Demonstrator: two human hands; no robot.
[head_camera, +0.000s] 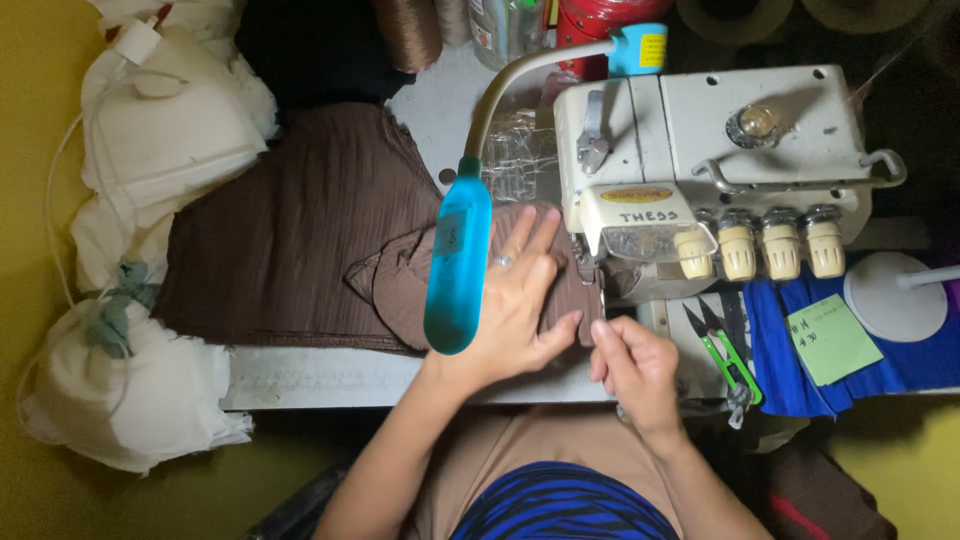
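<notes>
Brown ribbed fabric (560, 290) at the sewing machine (700, 170)
L hand (520, 300) flat, fingers spread, pressing it just left of machine; R hand (635, 365) pinching its edge right in front

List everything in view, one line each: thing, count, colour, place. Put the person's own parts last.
sewing machine: one, off-white, right half of the table
tension knobs: four, cream, along the machine's front
lamp: one, turquoise head on a grey bent neck, over the fabric
brown fabric piece: one, under the left hand, running to the needle
brown fabric stack: one pile, left of the machine
white bundles: several, far left
thread snips: one pair, green handles, right of the machine's front
blue cloth: one, right side of the table
green note: one, on the blue cloth
left hand: flat on the fabric, ring on one finger
right hand: pinching the fabric's edge near the needle
</notes>
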